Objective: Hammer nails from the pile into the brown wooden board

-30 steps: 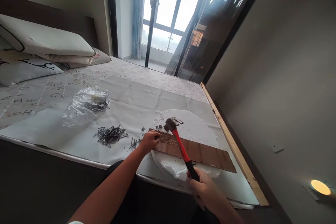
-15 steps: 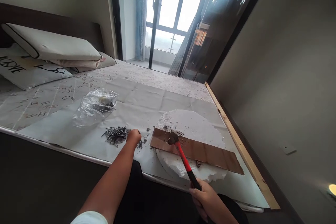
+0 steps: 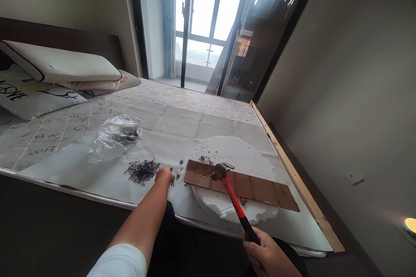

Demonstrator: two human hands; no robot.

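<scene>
Head view | right hand [image 3: 261, 249] clasps hammer [image 3: 234, 199] by black grip [image 3: 248, 227], its head at brown board [image 3: 264, 188], contact unclear | left hand [image 3: 164, 175] beside nail pile [image 3: 142, 170], fingers hidden, grasp cannot be told | hammer likely stiff, head-heavy, best held low

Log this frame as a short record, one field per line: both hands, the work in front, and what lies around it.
Left hand: by the heap of loose grey metal nails; fingertips hidden
Right hand: grips the black end of a red-and-black claw hammer
Hammer head: over the brown rectangular board; contact unclear
Board: lies across a white rounded foam slab
Under the slab: smooth pale-grey sheet on a patterned mattress
Beyond the nails: crumpled clear plastic bag
</scene>
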